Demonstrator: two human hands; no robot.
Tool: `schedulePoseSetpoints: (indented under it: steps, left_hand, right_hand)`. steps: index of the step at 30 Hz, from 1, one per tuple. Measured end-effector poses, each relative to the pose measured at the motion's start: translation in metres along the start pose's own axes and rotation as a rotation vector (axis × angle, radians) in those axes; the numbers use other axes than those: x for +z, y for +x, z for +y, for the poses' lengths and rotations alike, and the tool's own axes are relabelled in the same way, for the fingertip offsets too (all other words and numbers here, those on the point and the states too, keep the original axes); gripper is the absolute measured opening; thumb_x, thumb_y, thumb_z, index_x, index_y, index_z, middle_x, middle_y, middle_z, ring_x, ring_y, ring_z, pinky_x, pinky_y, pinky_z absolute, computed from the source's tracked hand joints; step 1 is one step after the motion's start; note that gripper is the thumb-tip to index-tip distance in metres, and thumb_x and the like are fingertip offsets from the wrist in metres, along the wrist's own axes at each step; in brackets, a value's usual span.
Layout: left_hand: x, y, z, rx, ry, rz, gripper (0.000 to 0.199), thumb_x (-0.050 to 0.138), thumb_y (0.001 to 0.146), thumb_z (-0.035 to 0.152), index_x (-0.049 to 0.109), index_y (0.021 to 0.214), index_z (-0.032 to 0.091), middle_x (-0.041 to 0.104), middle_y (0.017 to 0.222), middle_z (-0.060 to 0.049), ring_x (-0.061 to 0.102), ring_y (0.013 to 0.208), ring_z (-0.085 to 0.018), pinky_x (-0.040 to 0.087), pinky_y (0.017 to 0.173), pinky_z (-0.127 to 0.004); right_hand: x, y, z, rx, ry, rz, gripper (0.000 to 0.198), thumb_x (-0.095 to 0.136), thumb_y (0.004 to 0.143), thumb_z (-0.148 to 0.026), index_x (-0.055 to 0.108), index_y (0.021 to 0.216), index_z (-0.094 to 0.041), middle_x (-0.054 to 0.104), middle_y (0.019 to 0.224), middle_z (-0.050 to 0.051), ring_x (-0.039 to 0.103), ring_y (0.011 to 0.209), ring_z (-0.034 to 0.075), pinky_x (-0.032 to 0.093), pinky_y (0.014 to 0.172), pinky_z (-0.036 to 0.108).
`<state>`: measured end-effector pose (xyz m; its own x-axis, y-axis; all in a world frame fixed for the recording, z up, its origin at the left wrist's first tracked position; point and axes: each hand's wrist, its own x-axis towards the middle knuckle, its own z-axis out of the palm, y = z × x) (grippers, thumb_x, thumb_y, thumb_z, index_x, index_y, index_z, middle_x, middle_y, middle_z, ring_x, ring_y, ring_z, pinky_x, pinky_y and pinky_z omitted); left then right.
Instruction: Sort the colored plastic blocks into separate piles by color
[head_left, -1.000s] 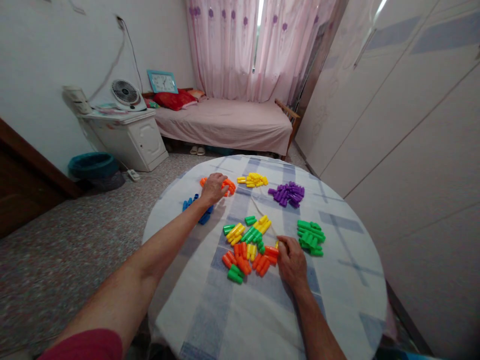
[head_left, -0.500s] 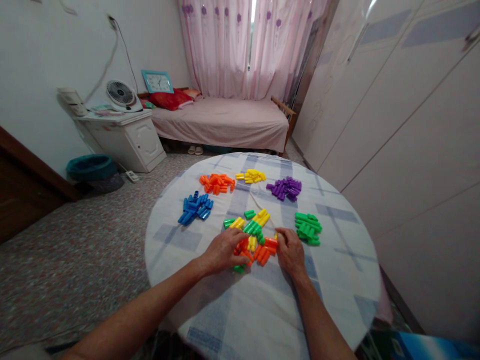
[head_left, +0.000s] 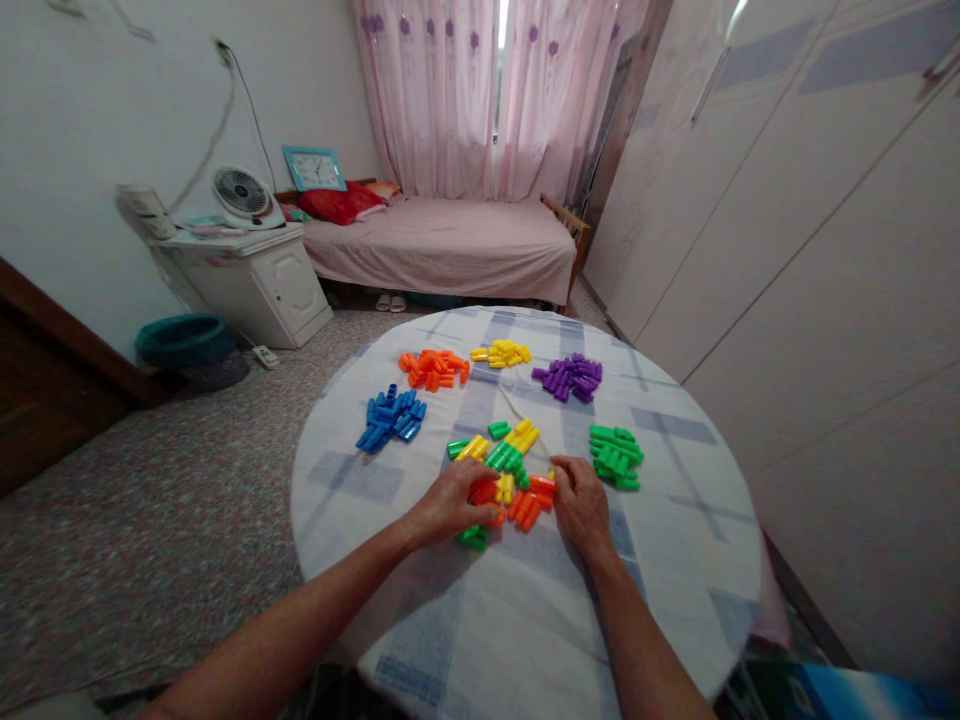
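Observation:
Plastic toy pieces in green, yellow and orange lie together near the middle of the table. At their left edge, my left hand (head_left: 453,497) is curled around some orange pieces (head_left: 484,492), thumb and forefinger on either side of them. Green pieces (head_left: 473,538) lie just below that thumb. Across the cluster, my right hand (head_left: 582,502) rests with curled fingers against its right side, beside more orange pieces (head_left: 528,509). A bit of yellow shows at its fingertips; whatever it grips is hidden. Yellow pieces (head_left: 522,436) and green pieces (head_left: 505,457) sit between and beyond both hands.
Sorted piles ring the cluster: blue (head_left: 390,418), orange (head_left: 435,369), yellow (head_left: 504,354), purple (head_left: 570,377) and green (head_left: 616,458). They stand on a round table with a checked cloth (head_left: 675,560). Behind are a bed (head_left: 450,235) and a white cabinet (head_left: 277,285).
My left thumb has moved up and inward, closing on the orange pieces. More of the green pieces below it now shows. My right hand has stayed nearly still.

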<state>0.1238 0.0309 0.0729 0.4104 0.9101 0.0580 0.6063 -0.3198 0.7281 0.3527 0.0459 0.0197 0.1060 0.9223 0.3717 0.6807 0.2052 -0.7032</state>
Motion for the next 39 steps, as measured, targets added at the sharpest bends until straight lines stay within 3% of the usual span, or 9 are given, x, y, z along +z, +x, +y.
schedulePoseSetpoints:
  steps: [4,10,16,20,22,24,27,31,39]
  left_hand:
    - [0.002,0.002,-0.001,-0.040,-0.053,0.035,0.016,0.058,0.075,0.018,0.066,0.089,0.016,0.059,0.088,-0.003,0.055,0.087,-0.017,0.044,0.080,-0.029]
    - [0.002,0.004,0.000,0.083,0.055,-0.004,0.021,0.057,0.073,0.013,0.064,0.092,0.018,0.062,0.096,-0.004,0.055,0.094,-0.018,0.042,0.086,-0.029]
    - [0.000,0.005,0.002,0.080,0.052,0.087,0.016,0.055,0.077,0.014,0.067,0.087,0.019,0.068,0.088,-0.003,0.060,0.087,-0.017,0.046,0.082,-0.028]
    - [-0.037,0.028,-0.010,0.108,0.028,0.346,0.024,0.052,0.080,0.016,0.066,0.099,0.020,0.069,0.099,-0.004,0.063,0.092,-0.016,0.049,0.084,-0.028]
    - [-0.064,0.055,-0.022,0.121,0.140,0.505,0.025,0.050,0.083,0.017,0.065,0.102,0.020,0.069,0.104,-0.004,0.062,0.096,-0.018,0.048,0.089,-0.032]
    - [-0.092,0.088,-0.038,0.108,0.305,0.581,0.026,0.049,0.083,0.017,0.065,0.104,0.019,0.067,0.107,-0.006,0.059,0.102,-0.020,0.045,0.094,-0.035]
    - [-0.122,0.137,-0.059,0.001,0.530,0.555,0.029,0.046,0.085,0.015,0.065,0.107,0.016,0.065,0.110,-0.009,0.057,0.104,-0.019,0.043,0.095,-0.032]
    - [-0.133,0.177,-0.077,-0.042,0.589,0.493,0.030,0.043,0.084,0.011,0.067,0.101,0.014,0.066,0.104,-0.010,0.056,0.101,-0.020,0.043,0.092,-0.031]
    - [-0.116,0.179,-0.088,-0.073,0.615,0.314,0.017,0.051,0.080,0.010,0.067,0.076,0.008,0.066,0.088,-0.011,0.059,0.093,-0.021,0.043,0.084,-0.027]
  right_hand:
    - [0.000,0.000,0.003,-0.006,0.010,-0.009,0.029,0.041,0.086,-0.032,0.064,0.093,-0.017,0.065,0.095,0.008,0.057,0.092,0.022,0.042,0.087,0.037]
    - [-0.001,-0.001,0.002,0.011,0.015,-0.018,0.028,0.041,0.086,-0.031,0.064,0.094,-0.017,0.065,0.096,0.009,0.057,0.093,0.022,0.042,0.087,0.037]
    - [-0.002,-0.001,0.001,0.005,0.010,-0.025,0.028,0.041,0.086,-0.032,0.064,0.094,-0.018,0.065,0.096,0.008,0.057,0.093,0.022,0.042,0.086,0.037]
    - [-0.002,-0.001,0.003,0.019,0.019,-0.044,0.027,0.042,0.087,-0.031,0.063,0.095,-0.018,0.065,0.097,0.008,0.057,0.093,0.022,0.042,0.086,0.038]
    - [-0.002,-0.001,0.003,0.024,0.021,-0.049,0.026,0.042,0.087,-0.031,0.063,0.095,-0.019,0.064,0.098,0.008,0.057,0.093,0.023,0.042,0.086,0.038]
    - [-0.002,-0.001,0.004,0.026,0.020,-0.052,0.025,0.042,0.087,-0.031,0.063,0.095,-0.019,0.064,0.098,0.008,0.057,0.093,0.023,0.042,0.087,0.038]
    - [-0.002,-0.001,0.005,0.023,0.021,-0.051,0.025,0.042,0.088,-0.031,0.063,0.094,-0.019,0.064,0.096,0.008,0.057,0.092,0.022,0.043,0.085,0.037]
    - [-0.001,-0.002,0.007,0.011,0.018,-0.044,0.025,0.042,0.088,-0.031,0.063,0.094,-0.020,0.065,0.095,0.007,0.058,0.091,0.021,0.044,0.083,0.035]
    - [-0.002,-0.002,0.005,0.003,0.014,-0.044,0.024,0.042,0.088,-0.029,0.063,0.093,-0.019,0.065,0.095,0.007,0.058,0.092,0.021,0.043,0.085,0.035]
